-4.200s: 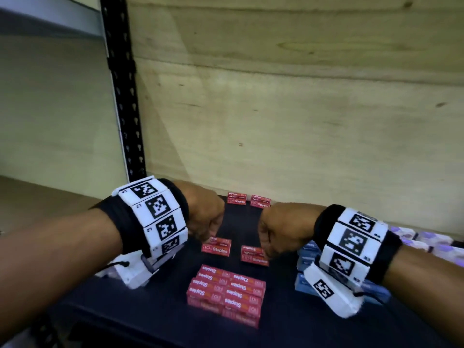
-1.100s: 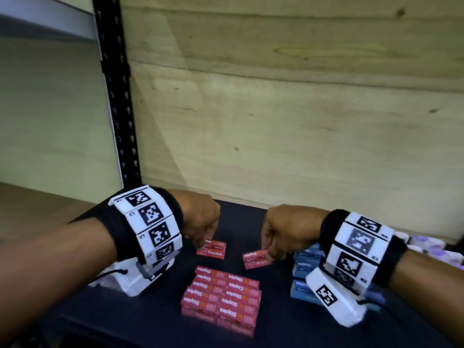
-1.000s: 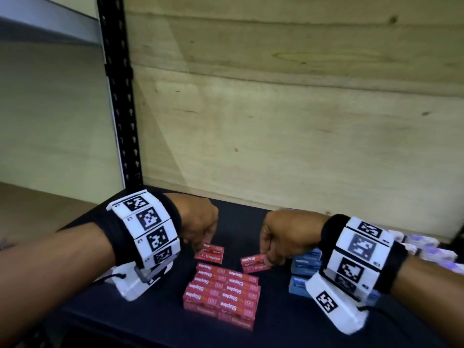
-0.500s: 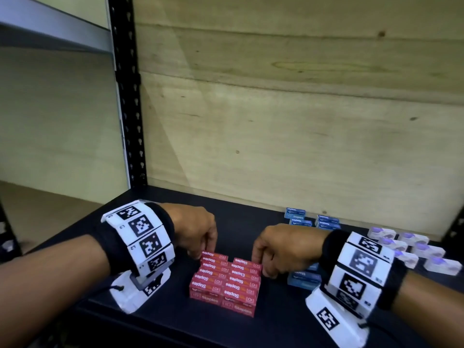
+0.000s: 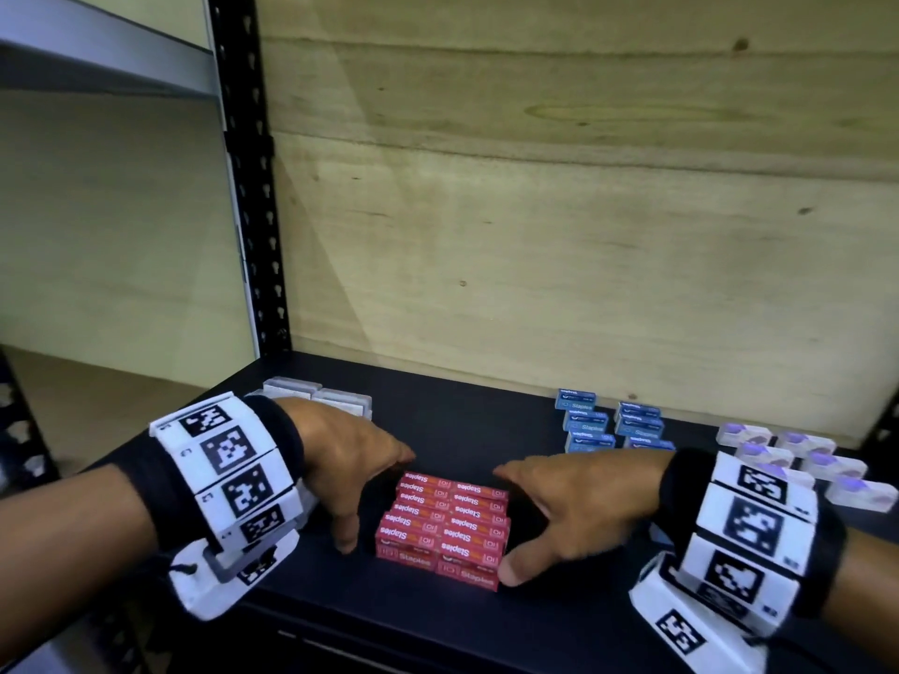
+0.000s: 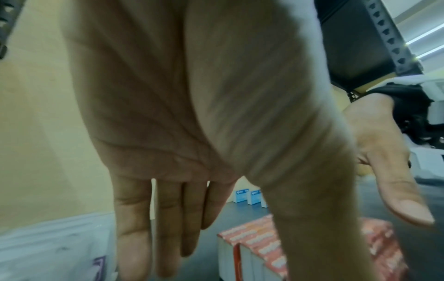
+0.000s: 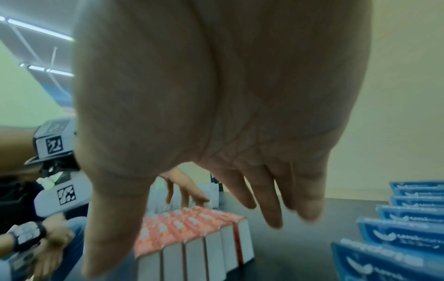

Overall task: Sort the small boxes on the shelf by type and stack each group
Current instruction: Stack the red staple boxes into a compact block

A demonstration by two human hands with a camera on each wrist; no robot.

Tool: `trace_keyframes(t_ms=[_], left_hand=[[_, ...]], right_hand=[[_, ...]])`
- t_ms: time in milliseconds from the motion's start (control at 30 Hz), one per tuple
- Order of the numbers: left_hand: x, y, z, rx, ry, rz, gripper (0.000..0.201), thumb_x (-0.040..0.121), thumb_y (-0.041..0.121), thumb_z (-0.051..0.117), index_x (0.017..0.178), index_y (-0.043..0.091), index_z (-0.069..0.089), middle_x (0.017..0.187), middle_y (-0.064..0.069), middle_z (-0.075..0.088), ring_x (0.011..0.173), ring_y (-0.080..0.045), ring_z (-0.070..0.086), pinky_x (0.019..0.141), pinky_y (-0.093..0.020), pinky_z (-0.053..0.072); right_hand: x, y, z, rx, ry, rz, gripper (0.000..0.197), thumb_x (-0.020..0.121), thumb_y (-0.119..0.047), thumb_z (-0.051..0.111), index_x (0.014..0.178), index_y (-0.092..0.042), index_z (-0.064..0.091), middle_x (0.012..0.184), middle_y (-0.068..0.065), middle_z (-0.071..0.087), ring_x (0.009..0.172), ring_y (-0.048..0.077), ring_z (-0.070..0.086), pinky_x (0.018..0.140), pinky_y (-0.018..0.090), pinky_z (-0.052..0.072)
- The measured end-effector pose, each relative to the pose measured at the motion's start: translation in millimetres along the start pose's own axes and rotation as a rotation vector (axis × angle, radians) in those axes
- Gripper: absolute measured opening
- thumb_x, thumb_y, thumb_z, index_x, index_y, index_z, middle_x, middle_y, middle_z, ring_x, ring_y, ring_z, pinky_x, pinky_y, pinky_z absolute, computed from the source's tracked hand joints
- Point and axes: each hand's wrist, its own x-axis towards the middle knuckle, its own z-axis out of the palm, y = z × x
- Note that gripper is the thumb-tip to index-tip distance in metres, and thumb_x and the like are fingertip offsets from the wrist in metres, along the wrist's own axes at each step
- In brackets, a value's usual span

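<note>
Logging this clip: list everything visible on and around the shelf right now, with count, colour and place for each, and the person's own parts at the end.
red staple boxes: one stacked block, two columns wide, exact count unclear, red, front centre of the shelf between the hands.
blue staple boxes: two rows, at least six showing, blue, back right.
purple-topped boxes: about seven, white with purple, far right.
clear boxes: a few, whitish, back left behind the left wrist.
shelf: one, black surface.
back panel: one, pale wood.
upright post: one, black perforated metal, left.
left hand: open, left of the red block.
right hand: open, right of the block.
wrist bands: two, white marker tiles on black.
</note>
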Motion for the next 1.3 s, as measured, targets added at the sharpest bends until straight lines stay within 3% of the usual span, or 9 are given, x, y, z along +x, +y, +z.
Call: trace_keyframes(t_ms=[100,167,333,533,800,1000,1133,1233,1300], left_hand=[[-0.9,2.2,3.3,0.082,0.002,-0.038,0.12,0.066,0.057,0.081,0.156,0.026,0.007,0.159,0.004,0.022,0.144,-0.017,0.024,0.117,-0.039,0.026],[1.3,4.5,7.1,0.142,0.016,-0.085,0.128,0.063,0.072,0.074,0.156,0.025,0.0,0.162,0.002,0.011,0.147,-0.02,0.014,0.119,-0.042,0.02],[7.7,3.9,20.4,0.224,0.018,-0.144,0.135,0.061,0.093,0.049,0.155,0.017,-0.011,0.163,0.001,-0.014,0.148,-0.017,-0.018,0.119,-0.041,-0.011],[15.7,6.1,36.1,0.298,0.003,-0.148,0.13,0.064,0.097,0.031,0.153,0.015,-0.017,0.161,-0.002,-0.021,0.143,-0.017,-0.029,0.113,-0.042,-0.023],[10.6,16.8,42.2,0.284,0.029,-0.133,0.113,0.079,0.087,0.023,0.153,0.012,-0.017,0.162,-0.004,-0.017,0.145,-0.015,-0.026,0.115,-0.037,-0.021],[10.8,19.9,40.9,0.267,0.015,-0.144,0.111,0.081,0.084,0.023,0.153,0.01,-0.016,0.162,-0.006,-0.015,0.146,-0.017,-0.023,0.118,-0.038,-0.014],[9.7,19.1,38.6,0.275,0.022,-0.143,0.113,0.079,0.086,0.025,0.154,0.011,-0.013,0.163,-0.006,-0.01,0.148,-0.019,-0.017,0.12,-0.04,-0.009],[8.0,14.8,29.7,0.279,0.04,-0.15,0.125,0.071,0.089,0.041,0.154,0.012,-0.011,0.163,-0.006,-0.006,0.149,-0.021,-0.011,0.12,-0.042,-0.005],[6.6,12.2,20.1,0.253,0.044,-0.121,0.127,0.069,0.085,0.053,0.155,0.016,-0.012,0.164,-0.003,-0.006,0.15,-0.021,-0.009,0.121,-0.044,-0.002]], right_hand=[[3.1,-4.7,8.7,-0.119,0.024,0.006,0.121,0.072,-0.083,0.056,0.158,-0.019,0.002,0.164,-0.001,0.01,0.152,0.02,0.001,0.122,0.047,0.017],[3.9,-8.0,13.6,-0.179,0.053,0.007,0.128,0.07,-0.088,0.05,0.157,-0.016,-0.007,0.166,-0.003,-0.007,0.149,0.018,-0.022,0.123,0.048,-0.001],[-0.6,-9.6,26.0,-0.42,0.093,0.104,0.136,0.065,-0.098,0.03,0.154,-0.006,-0.015,0.159,0.006,-0.03,0.137,0.025,-0.044,0.115,0.047,-0.025],[2.1,-17.3,52.4,-0.496,0.107,0.167,0.123,0.07,-0.095,0.006,0.152,-0.007,-0.019,0.161,0.009,-0.025,0.141,0.024,-0.039,0.118,0.046,-0.018],[20.6,-26.4,61.0,-0.475,0.189,0.166,0.115,0.077,-0.09,0.006,0.152,-0.006,-0.016,0.164,0.012,-0.012,0.145,0.028,-0.032,0.119,0.044,-0.016],[32.1,-30.9,65.3,-0.457,0.194,0.149,0.126,0.054,-0.084,-0.019,0.156,-0.011,-0.008,0.165,0.015,-0.004,0.147,0.031,-0.027,0.12,0.045,-0.013],[22.3,-34.3,61.7,-0.426,0.196,0.149,0.106,0.082,-0.085,0.006,0.157,-0.01,0.0,0.164,0.015,0.008,0.149,0.03,-0.022,0.121,0.043,-0.008],[10.0,-34.5,47.9,-0.41,0.176,0.175,0.113,0.079,-0.089,0.019,0.153,-0.004,0.019,0.16,0.014,0.024,0.151,0.03,-0.014,0.121,0.045,0.006],[4.5,-32.8,35.7,-0.411,0.175,0.191,0.122,0.073,-0.092,0.033,0.152,0.0,0.019,0.159,0.014,0.024,0.151,0.032,-0.01,0.121,0.047,0.009]])
